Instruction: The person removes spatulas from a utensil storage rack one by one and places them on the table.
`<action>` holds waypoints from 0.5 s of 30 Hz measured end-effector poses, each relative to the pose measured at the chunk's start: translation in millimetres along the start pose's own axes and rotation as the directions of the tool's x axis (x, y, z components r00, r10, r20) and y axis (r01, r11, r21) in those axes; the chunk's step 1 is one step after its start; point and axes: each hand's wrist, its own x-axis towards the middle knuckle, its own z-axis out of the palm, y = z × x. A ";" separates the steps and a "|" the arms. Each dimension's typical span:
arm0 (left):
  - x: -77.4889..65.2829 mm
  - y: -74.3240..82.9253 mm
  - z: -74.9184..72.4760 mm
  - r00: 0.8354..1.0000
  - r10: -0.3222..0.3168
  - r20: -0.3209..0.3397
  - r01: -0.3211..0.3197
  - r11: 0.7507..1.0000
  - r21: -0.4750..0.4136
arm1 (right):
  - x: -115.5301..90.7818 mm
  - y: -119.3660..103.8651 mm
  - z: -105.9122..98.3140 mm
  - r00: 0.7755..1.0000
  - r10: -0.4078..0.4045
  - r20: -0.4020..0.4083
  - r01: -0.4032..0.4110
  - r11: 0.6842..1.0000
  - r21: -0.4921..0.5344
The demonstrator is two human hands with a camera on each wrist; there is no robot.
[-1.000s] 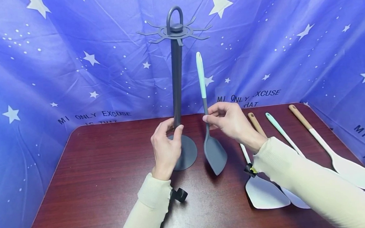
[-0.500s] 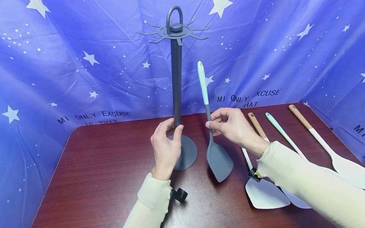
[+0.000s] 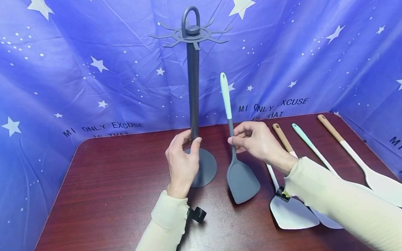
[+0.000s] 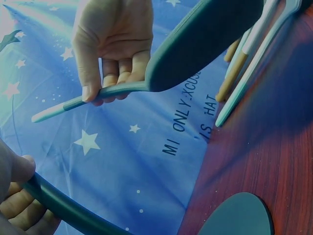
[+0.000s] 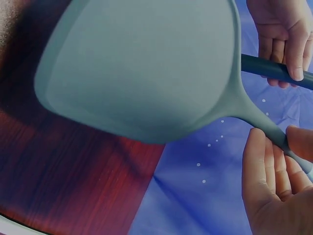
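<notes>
My left hand grips the lower pole of a dark grey utensil stand, just above its round base. A ring of hooks and a loop handle top the stand, and nothing hangs there. Right of the pole, my right hand pinches the grey neck of a spatula between thumb and fingers. Its mint handle points up and its broad grey blade hangs down over the table. In the right wrist view the spatula blade fills much of the picture, with the stand's pole behind.
On the table's right side lie a white turner with a wooden handle, a mint-handled utensil partly under my right sleeve, and a white utensil with a wooden handle. A blue star-printed cloth hangs behind the dark red table.
My right hand has lowered the spatula and shifted it slightly right, its blade turning to face the head camera more. The left hand keeps its grip on the stand.
</notes>
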 end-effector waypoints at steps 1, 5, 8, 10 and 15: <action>0.1 -0.2 0.1 1.000 0.000 0.000 0.000 1.000 -0.001 | -0.2 0.3 0.0 1.000 0.003 0.003 -0.003 1.000 -0.005; 0.0 -0.5 0.3 1.000 0.000 0.000 0.000 1.000 -0.003 | -1.0 2.4 -0.2 1.000 0.014 0.017 -0.014 1.000 -0.022; 0.1 -0.5 0.5 1.000 -0.002 0.001 0.002 1.000 -0.004 | -1.8 4.2 -0.2 0.999 0.035 0.032 -0.034 0.999 -0.021; 0.2 -0.1 0.3 1.000 -0.004 0.002 0.004 1.000 -0.005 | -1.9 5.9 0.1 0.998 0.049 0.042 -0.049 0.999 -0.013; 0.5 1.3 -0.4 1.000 -0.012 0.004 0.012 1.000 -0.002 | -2.0 11.5 2.4 0.995 0.070 0.074 -0.071 0.997 0.016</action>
